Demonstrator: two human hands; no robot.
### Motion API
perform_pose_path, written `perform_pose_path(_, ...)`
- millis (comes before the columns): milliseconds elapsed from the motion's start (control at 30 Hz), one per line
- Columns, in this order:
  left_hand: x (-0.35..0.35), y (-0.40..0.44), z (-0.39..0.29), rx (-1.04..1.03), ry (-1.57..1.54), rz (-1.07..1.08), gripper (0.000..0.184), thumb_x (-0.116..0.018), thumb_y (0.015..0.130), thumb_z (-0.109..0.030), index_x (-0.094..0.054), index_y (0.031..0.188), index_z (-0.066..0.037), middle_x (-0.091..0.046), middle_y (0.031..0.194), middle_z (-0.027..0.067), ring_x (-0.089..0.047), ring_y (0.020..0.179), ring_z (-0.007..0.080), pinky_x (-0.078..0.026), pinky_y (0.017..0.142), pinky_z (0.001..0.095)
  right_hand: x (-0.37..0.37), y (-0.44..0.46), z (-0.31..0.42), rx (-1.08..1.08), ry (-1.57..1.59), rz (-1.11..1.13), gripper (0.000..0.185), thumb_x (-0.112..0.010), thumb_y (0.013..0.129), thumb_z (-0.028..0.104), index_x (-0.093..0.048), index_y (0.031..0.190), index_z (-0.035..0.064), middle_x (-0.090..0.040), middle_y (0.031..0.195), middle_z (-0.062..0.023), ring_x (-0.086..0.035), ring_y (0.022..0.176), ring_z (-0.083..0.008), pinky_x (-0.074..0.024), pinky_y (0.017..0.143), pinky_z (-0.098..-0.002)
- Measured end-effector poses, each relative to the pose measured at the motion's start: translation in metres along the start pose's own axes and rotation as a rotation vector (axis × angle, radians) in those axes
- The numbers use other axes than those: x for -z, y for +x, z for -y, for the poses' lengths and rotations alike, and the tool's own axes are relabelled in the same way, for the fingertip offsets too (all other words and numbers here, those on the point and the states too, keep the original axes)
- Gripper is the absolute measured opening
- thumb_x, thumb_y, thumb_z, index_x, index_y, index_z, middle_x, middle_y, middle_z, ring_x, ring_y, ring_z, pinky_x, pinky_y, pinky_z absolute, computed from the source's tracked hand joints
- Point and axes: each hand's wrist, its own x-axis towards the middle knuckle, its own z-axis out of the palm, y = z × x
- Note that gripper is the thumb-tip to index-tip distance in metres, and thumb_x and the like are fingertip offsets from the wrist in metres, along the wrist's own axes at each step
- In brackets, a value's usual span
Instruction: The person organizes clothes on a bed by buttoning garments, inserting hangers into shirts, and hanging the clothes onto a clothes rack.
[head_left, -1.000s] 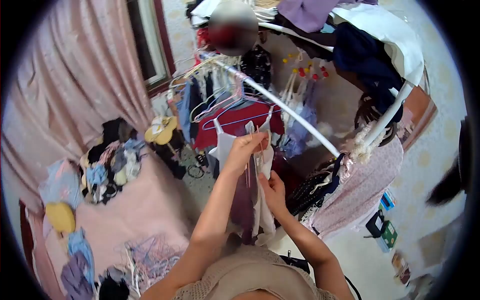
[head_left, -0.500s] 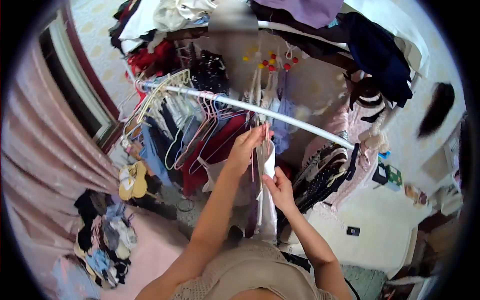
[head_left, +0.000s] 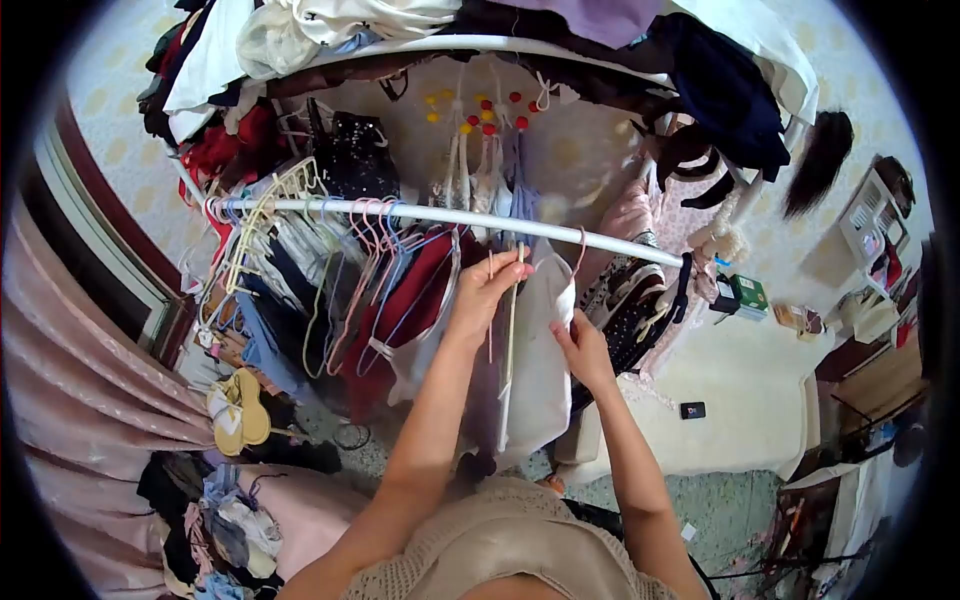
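My left hand (head_left: 488, 288) is just under the white clothes rail (head_left: 440, 216), its fingertips pinched on the top of a cream hanger (head_left: 511, 325). Right of it, a white garment (head_left: 540, 350) hangs from the rail on a pink hanger (head_left: 581, 250). Around that garment's right edge, my right hand (head_left: 585, 350) is closed, thumb against the cloth. Left along the rail hang several pink and blue hangers (head_left: 375, 235) and a dark red garment (head_left: 410, 300). A dark polka-dot garment (head_left: 625, 330) hangs beyond my right hand.
Clothes are draped over an upper bar, including a navy garment (head_left: 725, 95). A pile of clothes (head_left: 225, 520) lies at lower left beside a pink curtain (head_left: 100, 380). On the right, a cream surface (head_left: 720, 360) carries a phone-like black object (head_left: 692, 410) and a green box (head_left: 748, 292).
The view has shifted, moving the rail leftward in frame. The white garment has swung open and rightward, away from my left hand, and its pink hanger now sits apart on the rail.
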Motion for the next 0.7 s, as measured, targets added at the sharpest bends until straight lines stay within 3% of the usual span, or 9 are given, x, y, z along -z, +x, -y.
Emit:
perform_pose_path(33,0.0,-0.001,-0.001,-0.017,0.003,-0.002,0.03,-0.057,0.085,-0.013,-0.057,0.112,0.002,-0.062,0.099,0.0047,-0.055,0.09,0.0101,-0.041,0.084,0.0238,0.005,-0.003,0.011,-0.002,-0.126,0.035,0.025,-0.06,0.082,0.021,-0.047,0.091,0.0013,-0.048,0.057,-0.0112,-0.05,0.052,-0.0319,-0.0413,0.051,-0.0387)
perform_pose_path(100,0.001,-0.002,-0.002,-0.017,-0.016,0.004,0.031,-0.058,0.085,-0.013,-0.057,0.112,0.002,-0.061,0.101,0.0057,-0.056,0.09,0.0103,-0.041,0.084,0.0243,0.006,-0.008,0.032,0.15,-0.306,-0.316,0.034,-0.066,0.076,0.017,-0.048,0.102,0.0044,-0.051,0.068,-0.0092,-0.053,0.061,-0.0285,-0.043,0.054,-0.0381)
perform_pose_path(167,0.001,0.0,-0.003,-0.001,0.034,0.016,0.031,-0.057,0.085,-0.012,-0.056,0.112,0.003,-0.061,0.102,0.0061,-0.056,0.09,0.0105,-0.042,0.085,0.0244,0.005,-0.013,0.04,0.302,-0.372,-0.296,0.041,-0.066,0.076,0.022,-0.047,0.107,0.0039,-0.052,0.07,-0.009,-0.055,0.061,-0.0286,-0.0438,0.055,-0.0374)
perform_pose_path(233,-0.004,0.002,-0.003,-0.024,0.002,0.027,0.031,-0.057,0.085,-0.011,-0.056,0.112,0.003,-0.061,0.102,0.0063,-0.057,0.09,0.0107,-0.042,0.085,0.0245,-0.005,-0.021,0.06,0.286,-0.24,-0.085,0.05,-0.067,0.076,0.027,-0.044,0.113,0.0044,-0.052,0.069,-0.0079,-0.051,0.055,-0.0217,-0.0426,0.051,-0.0323)
perform_pose_path(267,-0.005,0.002,-0.003,-0.045,-0.027,0.039,0.03,-0.057,0.085,-0.01,-0.056,0.113,0.003,-0.061,0.103,0.0064,-0.057,0.091,0.0109,-0.042,0.085,0.0246,-0.011,-0.027,0.072,0.063,-0.094,0.094,0.054,-0.067,0.077,0.031,-0.041,0.117,0.0043,-0.053,0.07,-0.0073,-0.051,0.055,-0.0185,-0.0426,0.051,-0.0307)
perform_pose_path(300,-0.006,0.002,-0.005,-0.044,-0.026,0.044,0.03,-0.057,0.085,-0.01,-0.056,0.113,0.003,-0.061,0.103,0.0064,-0.057,0.091,0.0109,-0.042,0.085,0.0246,-0.021,-0.027,0.067,-0.003,0.122,0.241,0.054,-0.064,0.08,0.028,-0.037,0.121,0.0039,-0.053,0.067,-0.0066,-0.05,0.054,-0.0158,-0.0425,0.051,-0.0305)
perform_pose_path(367,-0.007,0.002,-0.01,-0.054,0.016,0.022,0.03,-0.056,0.085,-0.009,-0.056,0.113,0.003,-0.061,0.104,0.0067,-0.057,0.092,0.0119,-0.042,0.085,0.025,-0.027,-0.029,0.062,-0.003,0.184,0.331,0.054,-0.06,0.083,0.025,-0.034,0.124,0.0024,-0.053,0.067,-0.005,-0.05,0.054,-0.0132,-0.0418,0.05,-0.0282)
perform_pose_path(467,-0.004,0.004,-0.018,-0.07,0.048,0.028,0.03,-0.056,0.085,-0.008,-0.055,0.114,0.003,-0.06,0.106,0.0075,-0.057,0.094,0.0131,-0.042,0.086,0.0255,-0.035,-0.023,0.056,-0.16,0.466,0.346,0.046,-0.056,0.085,0.02,-0.033,0.12,0.0011,-0.057,0.068,-0.0114,-0.057,0.057,-0.0225,-0.0439,0.056,-0.0359)
perform_pose_path(700,-0.009,0.006,-0.028,-0.097,0.055,0.02,0.032,-0.055,0.086,-0.008,-0.054,0.115,0.004,-0.06,0.107,0.0087,-0.057,0.096,0.0125,-0.041,0.088,0.0257,-0.052,-0.008,0.039,-0.073,0.283,0.43,0.018,-0.052,0.087,0.014,-0.049,0.1,0.0027,-0.056,0.068,-0.006,-0.053,0.059,-0.0129,-0.0415,0.053,-0.027)
